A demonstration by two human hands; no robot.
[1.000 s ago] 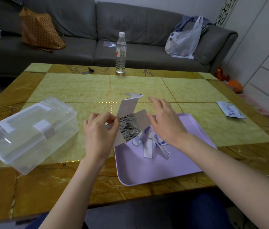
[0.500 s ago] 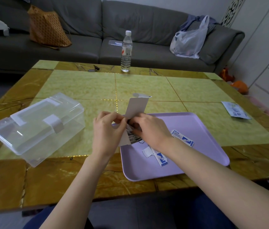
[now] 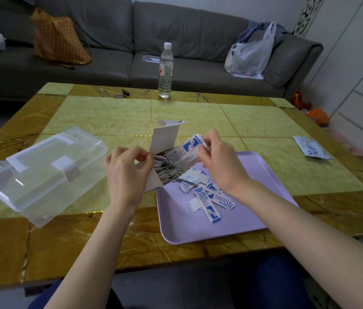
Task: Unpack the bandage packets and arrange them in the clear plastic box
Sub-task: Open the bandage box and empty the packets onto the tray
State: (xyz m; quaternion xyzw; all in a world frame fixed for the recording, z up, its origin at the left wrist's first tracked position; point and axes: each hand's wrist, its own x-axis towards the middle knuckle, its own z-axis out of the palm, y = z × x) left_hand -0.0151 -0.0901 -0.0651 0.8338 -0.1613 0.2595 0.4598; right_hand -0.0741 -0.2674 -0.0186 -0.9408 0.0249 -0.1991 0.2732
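Head-worn view down at a yellow tiled surface [image 3: 109, 114] in front of a grey sofa. The left hand [image 3: 129, 172] holds an opened cardboard box [image 3: 165, 141] tilted over a lilac tray [image 3: 198, 237], with thumb and fingers pinched together on the box's near edge. The right hand [image 3: 218, 161], which half a second ago was reaching into the mouth of the box, has drawn back and up. Its fingers are clamped on a blue-and-white bandage packet [image 3: 192, 142], perhaps more than one, pulled clear of the opening. Loose packets [image 3: 209, 199] lie scattered on the tray just below, more than a moment ago, and many others are still crammed inside the cardboard box. The clear plastic box [image 3: 40, 172] sits on the surface to the left, apart from the tray, lid down, with no packets to be seen in it. The emptying looks under way but unfinished, and the arranging has not begun
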